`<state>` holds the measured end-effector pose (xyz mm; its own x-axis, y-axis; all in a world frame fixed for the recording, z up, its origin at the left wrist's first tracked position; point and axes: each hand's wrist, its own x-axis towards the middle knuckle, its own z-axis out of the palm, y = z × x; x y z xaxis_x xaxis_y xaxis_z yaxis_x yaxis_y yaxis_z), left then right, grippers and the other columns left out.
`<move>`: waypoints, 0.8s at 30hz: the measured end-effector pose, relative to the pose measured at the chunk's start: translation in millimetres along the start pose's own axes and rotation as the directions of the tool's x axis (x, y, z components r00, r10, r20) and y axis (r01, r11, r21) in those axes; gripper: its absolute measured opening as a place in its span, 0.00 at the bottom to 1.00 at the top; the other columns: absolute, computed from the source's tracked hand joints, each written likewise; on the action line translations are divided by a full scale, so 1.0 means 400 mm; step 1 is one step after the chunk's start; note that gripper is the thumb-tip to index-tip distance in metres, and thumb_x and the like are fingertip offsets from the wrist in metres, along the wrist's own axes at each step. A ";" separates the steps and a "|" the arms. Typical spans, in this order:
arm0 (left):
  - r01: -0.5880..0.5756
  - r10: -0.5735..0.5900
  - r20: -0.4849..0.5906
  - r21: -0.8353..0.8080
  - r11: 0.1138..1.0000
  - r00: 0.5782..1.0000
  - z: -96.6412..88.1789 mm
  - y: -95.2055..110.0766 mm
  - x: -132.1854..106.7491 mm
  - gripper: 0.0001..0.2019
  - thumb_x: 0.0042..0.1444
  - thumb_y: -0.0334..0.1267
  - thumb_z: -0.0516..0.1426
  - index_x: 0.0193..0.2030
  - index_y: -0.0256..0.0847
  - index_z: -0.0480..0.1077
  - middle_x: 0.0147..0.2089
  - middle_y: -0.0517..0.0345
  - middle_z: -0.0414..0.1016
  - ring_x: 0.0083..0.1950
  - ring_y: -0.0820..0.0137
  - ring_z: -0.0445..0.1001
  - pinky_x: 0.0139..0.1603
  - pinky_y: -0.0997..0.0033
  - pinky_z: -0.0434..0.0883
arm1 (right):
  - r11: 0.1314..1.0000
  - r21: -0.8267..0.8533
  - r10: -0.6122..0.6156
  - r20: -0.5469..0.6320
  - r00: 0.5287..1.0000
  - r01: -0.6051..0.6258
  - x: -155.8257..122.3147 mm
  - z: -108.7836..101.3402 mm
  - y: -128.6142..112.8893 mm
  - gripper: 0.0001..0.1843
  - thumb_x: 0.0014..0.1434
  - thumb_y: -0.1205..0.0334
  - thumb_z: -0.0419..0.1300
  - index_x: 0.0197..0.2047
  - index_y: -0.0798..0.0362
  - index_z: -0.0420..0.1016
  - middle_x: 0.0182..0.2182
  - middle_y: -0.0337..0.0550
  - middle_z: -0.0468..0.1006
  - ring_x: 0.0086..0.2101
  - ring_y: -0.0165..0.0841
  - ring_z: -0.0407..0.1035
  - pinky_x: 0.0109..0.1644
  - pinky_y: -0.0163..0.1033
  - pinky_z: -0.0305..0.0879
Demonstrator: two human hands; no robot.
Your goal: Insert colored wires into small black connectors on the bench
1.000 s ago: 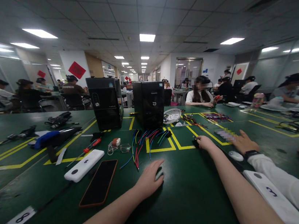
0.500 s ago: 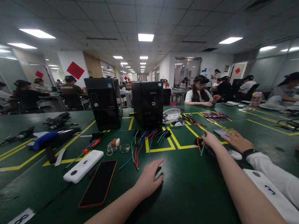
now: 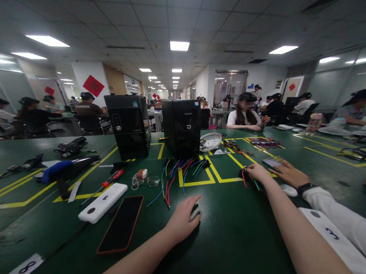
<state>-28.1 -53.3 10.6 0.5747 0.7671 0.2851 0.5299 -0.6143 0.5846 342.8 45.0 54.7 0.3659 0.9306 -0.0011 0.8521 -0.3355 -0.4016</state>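
My left hand (image 3: 183, 220) lies palm down on the green table (image 3: 230, 243), fingers together and stretched over a small dark object I cannot make out. My right hand (image 3: 258, 173) reaches far forward, fingers closed on a small bundle of coloured wires (image 3: 247, 177) with a black end. A fan of loose coloured wires (image 3: 179, 173) lies ahead between the hands. A black phone (image 3: 122, 223) and a white power bank (image 3: 103, 202) rest left of my left hand.
Two black computer towers (image 3: 130, 126) (image 3: 182, 127) stand at the back. A red screwdriver (image 3: 112, 178), glasses (image 3: 145, 180) and a white basket (image 3: 210, 141) lie around. A co-worker's white-sleeved arm (image 3: 342, 219) and hand (image 3: 287, 172) rest right of mine, beside a white power bank (image 3: 334, 240). Several people sit at other tables.
My right hand has gathered the wire bundle and drawn it slightly toward me. The co-worker's hand shifted near it. My left hand has stayed put.
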 end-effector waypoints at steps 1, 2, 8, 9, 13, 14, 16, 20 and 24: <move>0.001 -0.001 0.001 -0.002 1.000 1.000 -0.001 0.002 0.000 0.27 0.54 0.36 0.53 0.61 0.44 0.53 0.61 0.53 0.59 0.61 0.64 0.58 0.62 0.60 0.55 | 1.000 -0.011 0.003 0.001 1.000 -0.003 0.000 0.000 0.001 0.13 0.55 0.64 0.50 0.32 0.60 0.74 0.24 0.45 0.75 0.23 0.28 0.66 0.25 0.31 0.54; 0.001 -0.001 0.002 -0.004 1.000 1.000 -0.002 0.003 -0.001 0.27 0.54 0.36 0.53 0.61 0.44 0.53 0.61 0.53 0.59 0.61 0.64 0.58 0.62 0.60 0.55 | 1.000 -0.022 0.003 0.001 1.000 -0.003 -0.001 0.001 0.001 0.13 0.55 0.65 0.49 0.32 0.60 0.74 0.23 0.45 0.75 0.23 0.28 0.66 0.25 0.31 0.54; 0.007 -0.007 -0.001 -0.009 1.000 1.000 -0.001 0.005 0.001 0.27 0.53 0.36 0.53 0.61 0.44 0.53 0.60 0.53 0.60 0.60 0.63 0.58 0.61 0.59 0.55 | 0.993 -0.115 0.004 -0.070 0.998 -0.012 -0.005 0.016 -0.013 0.13 0.51 0.66 0.52 0.38 0.57 0.74 0.32 0.48 0.77 0.33 0.33 0.71 0.32 0.31 0.59; 0.007 -0.007 -0.002 -0.008 1.000 1.000 0.000 0.004 0.001 0.27 0.53 0.36 0.53 0.61 0.44 0.53 0.60 0.53 0.60 0.60 0.63 0.59 0.61 0.59 0.55 | 0.990 -0.141 0.002 -0.089 0.996 -0.015 -0.006 0.021 -0.020 0.13 0.51 0.66 0.53 0.38 0.57 0.74 0.35 0.49 0.77 0.36 0.34 0.71 0.34 0.32 0.60; 0.003 -0.003 0.001 -0.005 1.000 1.000 -0.001 0.003 0.001 0.27 0.53 0.36 0.53 0.61 0.44 0.53 0.60 0.53 0.60 0.60 0.63 0.58 0.61 0.59 0.55 | 0.971 -0.234 0.016 -0.121 0.993 -0.044 -0.010 0.039 -0.047 0.14 0.53 0.65 0.51 0.39 0.60 0.74 0.39 0.57 0.75 0.41 0.39 0.70 0.39 0.36 0.62; 0.000 0.000 0.002 -0.006 1.000 1.000 -0.001 0.003 0.001 0.27 0.53 0.36 0.53 0.61 0.44 0.53 0.60 0.53 0.60 0.60 0.63 0.58 0.61 0.60 0.55 | 0.969 -0.241 0.022 -0.115 0.993 -0.049 -0.010 0.042 -0.051 0.15 0.54 0.65 0.50 0.39 0.61 0.74 0.39 0.58 0.75 0.40 0.40 0.70 0.39 0.37 0.62; -0.010 0.010 0.000 -0.007 1.000 1.000 -0.001 0.003 0.000 0.27 0.54 0.36 0.53 0.61 0.44 0.53 0.60 0.53 0.60 0.60 0.64 0.58 0.61 0.61 0.56 | 0.969 -0.244 0.023 -0.092 0.995 -0.045 -0.007 0.045 -0.055 0.16 0.56 0.64 0.48 0.38 0.62 0.75 0.39 0.59 0.75 0.40 0.41 0.71 0.39 0.38 0.63; -0.004 0.004 -0.008 -0.004 1.000 1.000 0.001 0.002 0.000 0.27 0.53 0.35 0.53 0.61 0.44 0.53 0.60 0.53 0.59 0.60 0.64 0.58 0.62 0.60 0.55 | 0.969 -0.247 0.009 -0.037 0.999 -0.018 0.003 0.045 -0.054 0.16 0.57 0.62 0.49 0.33 0.62 0.76 0.33 0.57 0.76 0.37 0.39 0.72 0.39 0.37 0.63; 0.017 -0.017 0.001 -0.006 1.000 1.000 0.000 0.004 0.000 0.27 0.53 0.35 0.53 0.61 0.44 0.53 0.60 0.53 0.60 0.61 0.63 0.58 0.62 0.59 0.55 | 0.972 -0.234 0.002 -0.073 0.997 -0.019 0.013 0.028 -0.043 0.16 0.57 0.60 0.50 0.35 0.61 0.76 0.34 0.56 0.76 0.37 0.37 0.71 0.39 0.35 0.63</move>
<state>-27.3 -54.3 11.7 0.5662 0.7773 0.2742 0.5358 -0.5998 0.5942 326.0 57.3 51.4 0.3937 0.9169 0.0653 0.9090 -0.3777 -0.1760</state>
